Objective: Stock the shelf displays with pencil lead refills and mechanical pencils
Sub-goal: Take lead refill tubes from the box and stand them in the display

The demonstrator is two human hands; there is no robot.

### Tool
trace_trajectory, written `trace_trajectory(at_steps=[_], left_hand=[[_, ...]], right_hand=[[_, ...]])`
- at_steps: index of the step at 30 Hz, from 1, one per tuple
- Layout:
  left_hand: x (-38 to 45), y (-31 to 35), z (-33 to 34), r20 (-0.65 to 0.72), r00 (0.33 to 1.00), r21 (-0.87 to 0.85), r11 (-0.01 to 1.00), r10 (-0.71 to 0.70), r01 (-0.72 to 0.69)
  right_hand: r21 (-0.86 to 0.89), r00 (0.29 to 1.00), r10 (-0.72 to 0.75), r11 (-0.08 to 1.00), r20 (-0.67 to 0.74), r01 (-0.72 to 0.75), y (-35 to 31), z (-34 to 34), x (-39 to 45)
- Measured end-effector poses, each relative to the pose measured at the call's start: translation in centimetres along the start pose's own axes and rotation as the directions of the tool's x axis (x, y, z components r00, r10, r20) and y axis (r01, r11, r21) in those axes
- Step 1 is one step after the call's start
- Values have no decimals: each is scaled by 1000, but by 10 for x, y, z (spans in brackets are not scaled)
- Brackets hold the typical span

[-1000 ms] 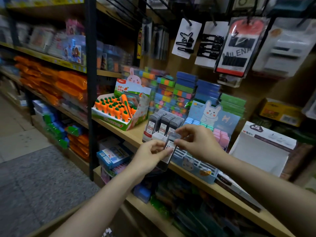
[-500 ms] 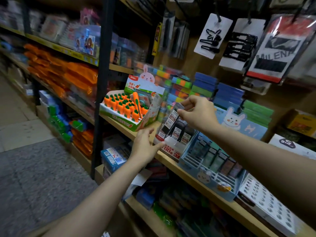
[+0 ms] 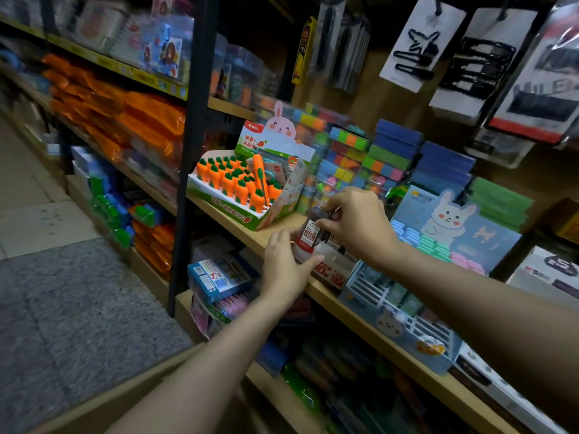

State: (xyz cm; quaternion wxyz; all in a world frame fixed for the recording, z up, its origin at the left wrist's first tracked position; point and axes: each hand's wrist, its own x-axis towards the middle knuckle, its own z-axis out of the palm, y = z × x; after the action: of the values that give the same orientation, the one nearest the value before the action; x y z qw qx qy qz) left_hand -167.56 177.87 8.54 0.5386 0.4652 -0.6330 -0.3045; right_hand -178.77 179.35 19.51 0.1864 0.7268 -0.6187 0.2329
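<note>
Head view: on the wooden shelf, near its front edge, sits the lead refill display box; the left hand steadies its near corner, fingers loosely spread. The right hand pinches one lead refill case over the box. Best, I judge, to keep the box braced and slide the case straight down into a free slot (labels facing out). Counted: one carrot eraser display, two rabbit-topped displays; cases in the box are too blurred to count.
</note>
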Motion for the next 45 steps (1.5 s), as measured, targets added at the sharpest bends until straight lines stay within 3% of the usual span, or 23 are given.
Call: trace_trajectory(at_steps=[4, 8, 11, 15, 18, 21, 23, 25, 29, 32, 34, 40, 45], left_hand=[[-1, 1, -2, 24, 1000, 3, 1000, 1, -1], [0, 4, -17, 117, 993, -3, 1000, -1, 2], [-7, 5, -32, 191, 981, 6, 1000, -26, 25], [-29, -5, -54, 197, 979, -11, 998, -52, 55], [-57, -23, -76, 204, 971, 33, 992, -126, 122], [-106, -57, -103, 254, 928, 110, 961, -273, 253], [-144, -87, -121, 265, 871, 231, 904, -413, 359], [-183, -118, -135, 173, 791, 289, 798, -586, 528], [-261, -175, -135, -143, 565, 115, 553, -813, 825], [-309, -205, -116, -230, 348, -54, 369, -909, 928], [-332, -218, -103, -255, 241, -83, 270, -936, 959], [-370, -238, -71, -296, 186, -27, 203, -937, 979], [-370, -245, -63, -358, 199, 1, 212, -912, 977]], right_hand=[[-5, 1000, -24, 1000, 18, 24, 0, -4, -5], [29, 988, -59, 998, 145, 56, -1, -12, -14], [230, 995, 67, 970, 74, -83, -3, -22, -31], [469, 993, 118, 879, -29, -91, -22, -18, -79], [555, 997, -28, 832, 65, -13, -48, 5, -127], [605, 943, -152, 794, 298, -63, -73, 43, -174], [588, 857, -185, 793, 481, -159, -87, 75, -204], [565, 753, -200, 782, 627, -263, -100, 106, -233], [399, 545, -82, 771, 835, -496, -119, 161, -278], [264, 423, -6, 789, 906, -555, -123, 194, -304], [207, 361, 25, 782, 932, -588, -129, 209, -318], [161, 242, -12, 781, 970, -603, -150, 254, -361], [149, 265, 33, 758, 964, -636, -161, 277, -378]])
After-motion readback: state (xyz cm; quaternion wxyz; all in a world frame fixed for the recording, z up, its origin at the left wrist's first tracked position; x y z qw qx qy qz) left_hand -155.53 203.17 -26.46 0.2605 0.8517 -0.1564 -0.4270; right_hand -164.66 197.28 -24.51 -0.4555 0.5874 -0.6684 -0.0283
